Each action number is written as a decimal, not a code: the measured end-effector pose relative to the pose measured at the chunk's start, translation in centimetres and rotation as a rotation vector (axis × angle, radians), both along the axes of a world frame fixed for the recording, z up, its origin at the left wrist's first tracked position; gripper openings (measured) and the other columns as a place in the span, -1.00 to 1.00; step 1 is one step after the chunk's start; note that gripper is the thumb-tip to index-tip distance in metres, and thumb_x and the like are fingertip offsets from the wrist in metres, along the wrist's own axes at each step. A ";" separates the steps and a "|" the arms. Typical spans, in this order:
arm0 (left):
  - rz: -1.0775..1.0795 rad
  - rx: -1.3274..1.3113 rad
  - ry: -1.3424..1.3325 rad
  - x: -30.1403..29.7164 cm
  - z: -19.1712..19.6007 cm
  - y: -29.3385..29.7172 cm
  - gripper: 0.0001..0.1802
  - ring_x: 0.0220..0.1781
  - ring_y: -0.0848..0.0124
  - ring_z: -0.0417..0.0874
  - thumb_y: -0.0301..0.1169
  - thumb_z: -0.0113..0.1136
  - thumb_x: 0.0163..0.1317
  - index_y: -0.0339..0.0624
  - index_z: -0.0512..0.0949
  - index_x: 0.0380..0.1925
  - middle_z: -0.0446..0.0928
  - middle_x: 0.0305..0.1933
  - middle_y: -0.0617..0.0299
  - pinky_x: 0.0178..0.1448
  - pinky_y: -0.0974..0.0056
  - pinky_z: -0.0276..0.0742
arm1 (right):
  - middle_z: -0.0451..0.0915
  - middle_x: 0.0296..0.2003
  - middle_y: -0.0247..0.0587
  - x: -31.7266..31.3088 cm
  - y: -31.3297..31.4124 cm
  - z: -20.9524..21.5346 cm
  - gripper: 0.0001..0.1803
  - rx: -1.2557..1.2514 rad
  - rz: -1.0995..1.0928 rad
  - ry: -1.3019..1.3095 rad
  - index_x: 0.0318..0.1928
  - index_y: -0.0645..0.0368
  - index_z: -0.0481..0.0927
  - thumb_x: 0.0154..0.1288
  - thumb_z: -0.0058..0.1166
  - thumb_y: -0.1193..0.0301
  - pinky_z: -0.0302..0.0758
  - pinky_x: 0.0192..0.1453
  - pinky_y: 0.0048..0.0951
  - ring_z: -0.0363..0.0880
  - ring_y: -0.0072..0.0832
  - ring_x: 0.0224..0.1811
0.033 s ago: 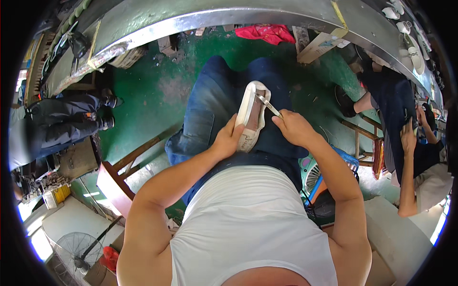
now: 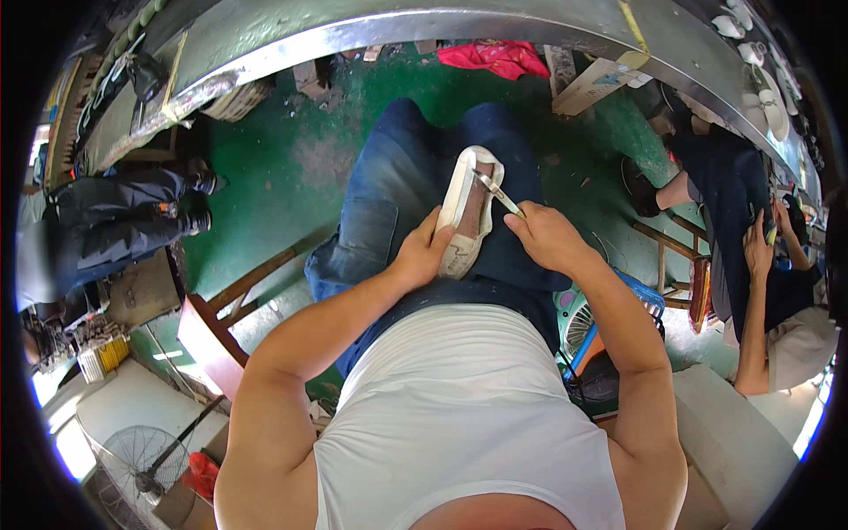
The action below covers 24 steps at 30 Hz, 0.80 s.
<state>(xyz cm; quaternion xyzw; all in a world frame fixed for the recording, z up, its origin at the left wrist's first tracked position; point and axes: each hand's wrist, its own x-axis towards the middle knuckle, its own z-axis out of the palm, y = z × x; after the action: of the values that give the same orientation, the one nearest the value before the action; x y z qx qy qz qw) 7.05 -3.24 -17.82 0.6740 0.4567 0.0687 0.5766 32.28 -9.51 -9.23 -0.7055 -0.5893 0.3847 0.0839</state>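
A cream-white shoe [image 2: 460, 190] lies sole side up over my lap, its toe pointing away from me. Inside its turned-in white edge shows a brownish bottom. My left hand [image 2: 424, 247] grips the shoe along its left side near the heel, thumb on top. Between the fingers of my right hand [image 2: 546, 235] is a slim, light metal tool [image 2: 503, 196] that looks like pincers. Its tip touches or hovers just over the shoe's bottom near the toe; I cannot tell which. My palm hides the tool's rear end.
A metal-edged workbench [image 2: 424, 28] curves across the far side, with white shoes [image 2: 770, 104] at its right. Red cloth [image 2: 495, 60] lies beneath it. People sit or stand at both sides. A wooden stool [image 2: 212, 322] is left, a green fan [image 2: 579, 322] right, a wire fan [image 2: 141, 468] lower left.
The shoe, both my hands and the tool have shifted only very slightly, with the grips unchanged. At the right, the co-worker's hands have moved a little.
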 end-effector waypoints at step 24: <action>-0.127 -0.319 -0.167 -0.5 1.2 1.9 -0.11 0.37 0.28 0.42 -0.48 0.22 0.33 -0.15 -0.06 0.55 0.40 0.36 0.02 0.45 0.24 0.31 | 0.65 -0.30 0.18 -4.4 -1.4 1.0 -0.53 0.152 -0.031 0.266 -0.23 0.36 0.51 0.55 -0.16 0.13 0.53 -0.11 -0.04 0.66 0.06 -0.20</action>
<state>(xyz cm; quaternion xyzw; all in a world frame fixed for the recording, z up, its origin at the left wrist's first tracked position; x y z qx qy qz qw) 6.59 -1.31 -16.64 0.5934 0.3688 0.0149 0.7153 27.84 -10.93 -8.26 -0.6488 -0.5895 0.4278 0.2202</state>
